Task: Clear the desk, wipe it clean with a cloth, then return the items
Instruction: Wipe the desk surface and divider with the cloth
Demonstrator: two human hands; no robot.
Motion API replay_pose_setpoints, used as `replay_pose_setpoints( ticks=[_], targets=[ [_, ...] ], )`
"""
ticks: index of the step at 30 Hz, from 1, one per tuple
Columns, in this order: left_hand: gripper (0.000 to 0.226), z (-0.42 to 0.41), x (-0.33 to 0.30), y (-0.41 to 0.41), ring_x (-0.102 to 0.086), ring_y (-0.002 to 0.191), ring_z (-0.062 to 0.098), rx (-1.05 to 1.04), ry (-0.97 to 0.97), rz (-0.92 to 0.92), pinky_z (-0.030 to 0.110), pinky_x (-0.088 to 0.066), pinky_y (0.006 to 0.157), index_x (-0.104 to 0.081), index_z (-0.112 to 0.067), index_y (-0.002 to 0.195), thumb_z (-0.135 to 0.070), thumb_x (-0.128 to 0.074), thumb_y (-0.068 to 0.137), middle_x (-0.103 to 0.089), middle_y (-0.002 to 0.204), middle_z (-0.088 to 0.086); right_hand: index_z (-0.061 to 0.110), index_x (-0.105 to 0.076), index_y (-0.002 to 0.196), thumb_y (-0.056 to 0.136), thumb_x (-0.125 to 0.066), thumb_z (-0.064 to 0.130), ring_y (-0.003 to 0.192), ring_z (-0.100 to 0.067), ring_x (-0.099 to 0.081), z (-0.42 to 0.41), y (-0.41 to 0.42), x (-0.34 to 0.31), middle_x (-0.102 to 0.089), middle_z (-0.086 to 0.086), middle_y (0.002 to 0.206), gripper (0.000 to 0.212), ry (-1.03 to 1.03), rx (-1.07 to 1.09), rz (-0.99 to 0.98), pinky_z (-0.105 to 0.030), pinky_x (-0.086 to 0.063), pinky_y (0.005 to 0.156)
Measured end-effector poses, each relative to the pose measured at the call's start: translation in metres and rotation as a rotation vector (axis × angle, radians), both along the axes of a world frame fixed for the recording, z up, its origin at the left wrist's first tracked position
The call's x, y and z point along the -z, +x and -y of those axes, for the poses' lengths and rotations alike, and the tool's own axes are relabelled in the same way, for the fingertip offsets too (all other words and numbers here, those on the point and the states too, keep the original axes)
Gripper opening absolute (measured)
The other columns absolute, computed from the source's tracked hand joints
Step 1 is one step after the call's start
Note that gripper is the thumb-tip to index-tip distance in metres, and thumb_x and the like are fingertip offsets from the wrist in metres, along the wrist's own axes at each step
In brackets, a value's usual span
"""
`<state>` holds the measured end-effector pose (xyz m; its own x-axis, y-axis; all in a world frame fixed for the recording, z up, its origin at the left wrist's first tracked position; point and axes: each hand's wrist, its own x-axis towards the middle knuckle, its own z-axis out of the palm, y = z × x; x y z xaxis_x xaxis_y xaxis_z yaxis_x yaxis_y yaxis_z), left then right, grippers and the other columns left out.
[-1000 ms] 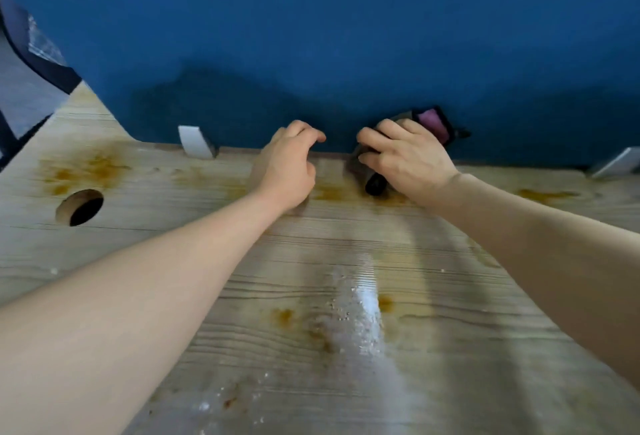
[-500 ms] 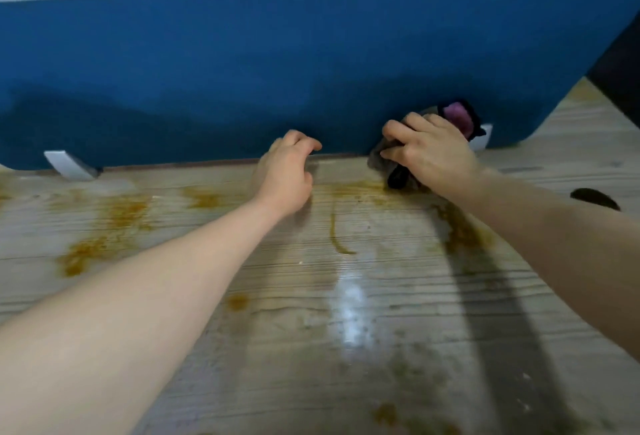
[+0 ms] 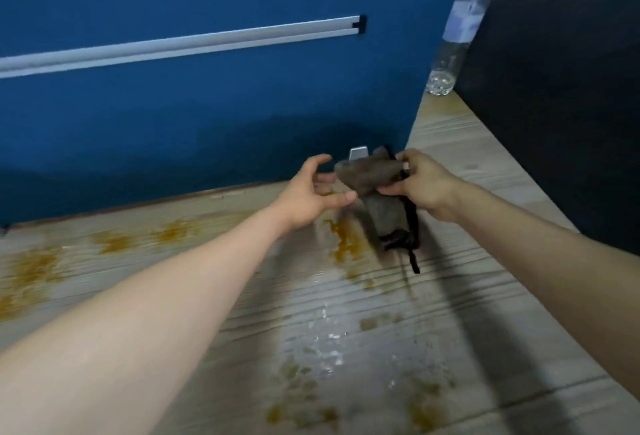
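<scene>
Pinching the grey cloth (image 3: 372, 175) in our right hand (image 3: 426, 183), we hold our left hand (image 3: 308, 194) spread beside it above the stained desk (image 3: 346, 313).

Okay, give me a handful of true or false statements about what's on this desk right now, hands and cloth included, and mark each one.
1. The right hand grips the cloth. True.
2. The cloth lies flat on the desk. False: it is lifted, hanging from the right hand.
3. The left hand is curled into a fist on the wood. False: its fingers are spread, reaching toward the cloth.
4. Orange-brown stains show on the desk. True.
5. A bottle stands at the far right, past the blue panel. True.
6. The bottle lies on its side. False: it stands upright.
</scene>
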<state>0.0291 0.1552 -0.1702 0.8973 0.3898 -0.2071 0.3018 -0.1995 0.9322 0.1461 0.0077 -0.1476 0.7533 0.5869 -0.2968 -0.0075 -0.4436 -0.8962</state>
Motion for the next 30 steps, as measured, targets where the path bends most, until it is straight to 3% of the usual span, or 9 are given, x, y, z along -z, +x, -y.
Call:
replay_pose_setpoints(
  ticks=[3,4,6,9,12,16,19,23,30],
  targets=[
    [0.007,0.026,0.002,0.020,-0.059,0.058,0.002,-0.107,-0.198,0.000,0.016,-0.048,0.060,-0.058,-0.009,0.099,-0.009,-0.054,0.093,-0.062,0.070,-0.001,0.001,-0.050,0.123,0.085,-0.061,-0.006,0.102,-0.029,-0.062,0.026,0.003,0.011,-0.064,-0.019,0.111,0.039,0.117,0.102,-0.291,-0.042,-0.052,0.085],
    [0.013,0.031,0.004,0.026,-0.056,0.053,0.004,-0.163,-0.216,-0.010,0.017,-0.046,0.057,-0.058,-0.010,0.089,-0.008,-0.048,0.097,-0.061,0.065,-0.001,0.002,-0.051,0.121,0.087,-0.060,-0.002,0.101,-0.030,-0.063,0.032,0.006,0.017,-0.064,-0.019,0.111,0.035,0.100,0.122,-0.335,-0.042,-0.052,0.084],
    [0.019,0.041,0.008,0.038,-0.054,0.059,0.009,-0.236,-0.211,-0.029,0.016,-0.045,0.056,-0.057,-0.010,0.087,-0.009,-0.042,0.099,-0.058,0.070,0.001,0.005,-0.051,0.110,0.090,-0.059,0.005,0.096,-0.029,-0.063,0.043,0.014,0.027,-0.063,-0.019,0.108,0.021,0.002,0.184,-0.327,-0.041,-0.052,0.081],
    [0.016,0.042,0.016,0.041,-0.059,0.086,0.019,-0.261,0.038,-0.041,0.027,-0.051,0.079,-0.058,-0.010,0.106,-0.013,-0.046,0.097,-0.060,0.092,0.004,0.006,-0.046,0.117,0.091,-0.060,0.015,0.111,-0.033,-0.053,0.050,0.021,0.038,-0.051,-0.018,0.123,0.031,-0.407,0.243,0.191,-0.040,-0.044,0.092],
    [0.021,0.031,0.020,0.024,-0.055,0.100,0.025,-0.171,0.443,-0.111,0.033,-0.044,0.089,-0.057,-0.013,0.112,-0.014,-0.049,0.093,-0.053,0.106,0.003,0.007,-0.044,0.125,0.094,-0.051,0.017,0.122,-0.032,-0.039,0.046,0.000,0.032,-0.040,-0.015,0.132,0.033,-0.472,0.283,0.537,-0.039,-0.039,0.095],
    [0.034,0.008,0.025,-0.007,-0.051,0.112,0.028,-0.088,0.806,-0.271,0.038,-0.044,0.092,-0.051,-0.016,0.126,-0.024,-0.051,0.093,-0.047,0.126,0.005,0.010,-0.010,0.151,0.099,-0.040,0.037,0.145,-0.026,-0.009,0.037,-0.029,0.051,-0.003,-0.009,0.159,0.066,-0.666,-0.274,0.490,-0.037,-0.017,0.117],
    [0.045,-0.012,0.028,-0.025,-0.040,0.126,0.025,-0.019,0.937,-0.312,0.035,-0.036,0.101,-0.045,-0.018,0.135,-0.026,-0.054,0.092,-0.040,0.141,0.002,0.014,0.007,0.151,0.102,-0.027,0.035,0.146,-0.019,0.010,0.031,-0.011,0.061,0.017,-0.005,0.158,0.063,-0.732,-0.344,0.511,-0.036,-0.001,0.118],
    [0.057,-0.029,0.039,-0.042,-0.027,0.138,0.022,0.094,0.898,-0.407,0.032,-0.023,0.112,-0.031,-0.021,0.146,-0.038,-0.049,0.094,-0.026,0.153,-0.001,0.015,0.003,0.152,0.103,-0.019,0.037,0.146,-0.020,0.008,0.004,0.032,0.063,0.015,-0.006,0.158,0.058,-0.768,-0.228,0.498,-0.036,-0.001,0.118],
    [0.059,-0.037,0.044,-0.045,-0.033,0.135,0.021,0.110,0.899,-0.385,0.031,-0.029,0.108,-0.033,-0.024,0.146,-0.045,-0.049,0.093,-0.029,0.151,-0.005,0.002,-0.011,0.150,0.098,-0.036,0.018,0.146,-0.029,-0.004,-0.020,0.017,0.070,-0.004,-0.015,0.158,0.060,-0.799,-0.181,0.747,-0.036,-0.005,0.120]
  ],
)
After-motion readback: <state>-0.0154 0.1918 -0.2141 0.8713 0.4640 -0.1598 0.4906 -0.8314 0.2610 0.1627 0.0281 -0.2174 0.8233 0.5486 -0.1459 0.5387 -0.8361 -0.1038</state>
